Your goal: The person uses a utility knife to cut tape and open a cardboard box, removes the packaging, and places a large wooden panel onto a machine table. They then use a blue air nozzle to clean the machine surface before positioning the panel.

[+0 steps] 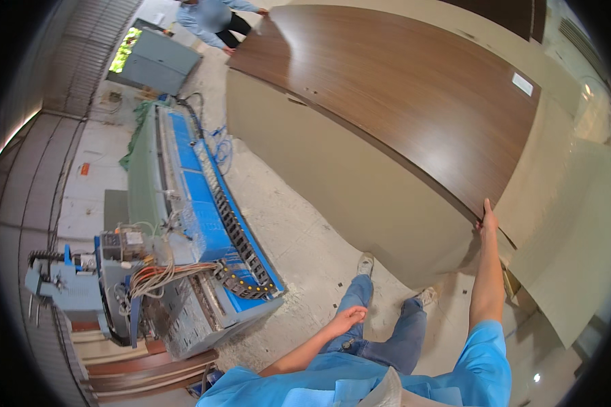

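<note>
A large brown wood-grain panel (414, 88) with a small white label near its right end lies over a tall block with beige-grey sides (319, 163). My right hand (487, 221) grips the panel's near corner, thumb on top and the other fingers at or under the edge, partly hidden. My left hand (348, 319) hangs in front of my thigh, away from the panel. Its fingers are loosely bent and nothing shows in them. At the panel's far left end, another person (207, 19) in a light blue shirt has both hands at its edge.
Left of me stands a long blue and grey machine (204, 224) with a black cable chain and bundled wires. A grey cabinet (159, 61) is farther back. Beige sheets (570, 237) lean and droop on the right. Brown boards (149, 370) lie at lower left.
</note>
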Available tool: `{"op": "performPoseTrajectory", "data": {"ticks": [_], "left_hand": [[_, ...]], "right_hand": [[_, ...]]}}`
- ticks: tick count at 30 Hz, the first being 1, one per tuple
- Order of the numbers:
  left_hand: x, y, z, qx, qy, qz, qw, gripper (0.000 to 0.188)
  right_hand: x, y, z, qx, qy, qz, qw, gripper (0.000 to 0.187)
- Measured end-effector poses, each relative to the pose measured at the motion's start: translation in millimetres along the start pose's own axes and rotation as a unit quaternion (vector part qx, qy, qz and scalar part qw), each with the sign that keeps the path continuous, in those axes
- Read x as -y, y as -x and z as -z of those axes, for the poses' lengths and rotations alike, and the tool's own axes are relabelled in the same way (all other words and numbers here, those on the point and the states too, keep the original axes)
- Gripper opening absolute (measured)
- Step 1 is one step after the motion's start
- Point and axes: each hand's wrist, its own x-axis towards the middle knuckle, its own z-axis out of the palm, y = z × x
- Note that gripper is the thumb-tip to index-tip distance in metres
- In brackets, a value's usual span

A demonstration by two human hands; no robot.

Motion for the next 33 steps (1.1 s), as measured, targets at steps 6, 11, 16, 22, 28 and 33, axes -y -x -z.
{"op": "performPoseTrajectory", "data": {"ticks": [6,11,16,22,28,33], "left_hand": [[55,-15,84,-0.043,0.031,0.189,0.981,0.029],[103,-53,186,-0.126,-0.001,0.129,0.984,0.016],[134,-102,190,-0.086,-0.104,-0.090,0.987,0.019],[8,-197,69,0.016,0.064,-0.105,0.992,0.036],[-98,-225,-15,0.039,0.228,0.044,0.972,0.091],[-109,-217,19,-0.036,0.383,0.028,0.923,0.091]], "right_hand": [[-1,-2,-4,-0.102,-0.048,-0.006,0.994,0.088],[-12,-6,-2,-0.039,-0.031,0.054,0.997,0.069],[-25,27,-17,-0.046,0.011,0.075,0.996,0.092],[-66,74,-34,-0.033,-0.058,0.083,0.994,0.098],[-181,130,-95,0.047,-0.124,0.056,0.990,0.065],[-234,210,-153,0.096,-0.067,-0.019,0.993,0.055]]}}
